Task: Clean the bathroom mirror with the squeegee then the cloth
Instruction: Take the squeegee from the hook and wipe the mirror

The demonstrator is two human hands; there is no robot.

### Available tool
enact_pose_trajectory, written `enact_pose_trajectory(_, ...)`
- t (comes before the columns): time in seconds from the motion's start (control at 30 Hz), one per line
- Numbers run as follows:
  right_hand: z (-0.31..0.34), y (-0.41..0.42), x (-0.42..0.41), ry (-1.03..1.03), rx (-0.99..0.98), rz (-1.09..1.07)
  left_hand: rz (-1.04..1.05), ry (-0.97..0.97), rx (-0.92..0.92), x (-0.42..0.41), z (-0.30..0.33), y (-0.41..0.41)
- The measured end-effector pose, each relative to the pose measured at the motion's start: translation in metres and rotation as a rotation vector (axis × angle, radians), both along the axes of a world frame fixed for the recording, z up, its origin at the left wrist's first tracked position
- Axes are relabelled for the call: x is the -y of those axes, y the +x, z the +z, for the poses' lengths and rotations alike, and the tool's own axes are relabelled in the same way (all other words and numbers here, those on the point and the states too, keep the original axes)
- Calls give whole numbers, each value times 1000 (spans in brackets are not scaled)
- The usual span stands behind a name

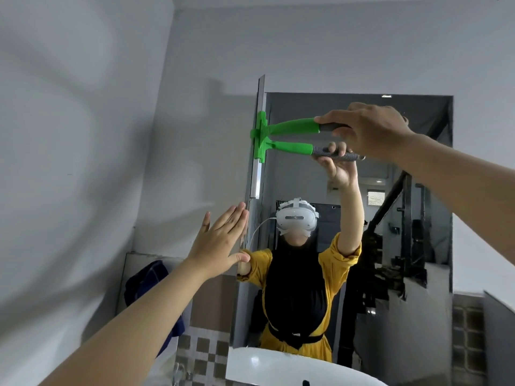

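Squeegee pass, mirror's left edge.
I am gripping the squeegee [278, 126] in my right hand [367, 129], left hand [220, 240] spread flat on the mirror [362, 246]; pressure should be even.

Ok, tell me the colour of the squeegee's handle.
Bright green squeegee, with a grey grip at the right hand; head view.

Squeegee [289, 126] I see: glossy green plastic neck and head, dark ribbed rubbery grip under the right hand [370, 129] fingers, bright metal blade channel out past the fingertips. Mirror [390, 218] glass glossy, reflective. Wall [111, 135] matt painted. Sink [278, 369] rim glossy white ceramic.
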State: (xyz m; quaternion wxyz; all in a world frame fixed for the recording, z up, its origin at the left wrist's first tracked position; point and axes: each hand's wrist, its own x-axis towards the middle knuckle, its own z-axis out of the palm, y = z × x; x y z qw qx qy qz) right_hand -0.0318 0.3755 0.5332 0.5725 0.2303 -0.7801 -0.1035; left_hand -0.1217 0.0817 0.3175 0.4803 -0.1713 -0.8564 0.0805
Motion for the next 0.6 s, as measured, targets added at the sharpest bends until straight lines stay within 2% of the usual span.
enact_pose_trajectory(0.2, -10, 13, -41, -102, 31, -3, 23, 28, 4, -6, -1, 6)
enact_pose_trajectory(0.5, -33, 35, -98, -226, 24, -79, 164, 32, -16, -21, -3, 14)
enact_pose_trajectory(0.6, -43, 43, -120, -304, 22, -97, 125, 78, -64, -25, -3, 11)
